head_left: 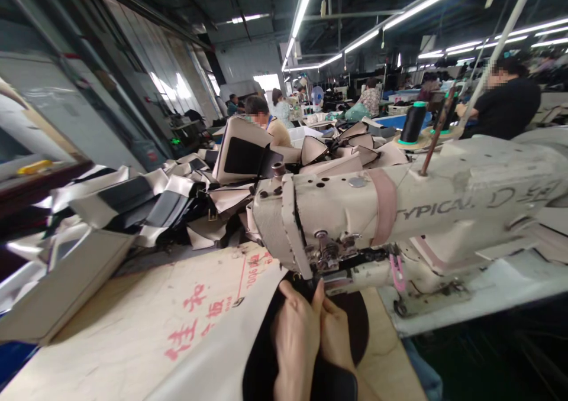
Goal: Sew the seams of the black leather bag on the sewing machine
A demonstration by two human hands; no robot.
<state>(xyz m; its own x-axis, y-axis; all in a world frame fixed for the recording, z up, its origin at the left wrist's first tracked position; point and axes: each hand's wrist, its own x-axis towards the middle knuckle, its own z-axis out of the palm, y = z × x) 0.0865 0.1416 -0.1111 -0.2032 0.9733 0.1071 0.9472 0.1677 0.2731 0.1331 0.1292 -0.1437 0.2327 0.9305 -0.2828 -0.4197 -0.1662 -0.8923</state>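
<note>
My left hand (296, 330) and my right hand (336, 333) lie side by side at the bottom middle, fingers pressed together on a black and cream fabric piece (231, 342). Their fingertips reach under the head of a cream sewing machine (399, 212), close to its needle area (326, 265). The needle itself is hidden behind the machine head. The fabric piece rests on a cardboard sheet (146, 312) with red printing that covers the table.
A heap of cream and black sewn pieces (177, 200) fills the table's far left. A black thread cone (412, 123) stands behind the machine. Other people sit at stations further back. A white machine bed (510, 283) extends right; a grey box (57, 283) sits left.
</note>
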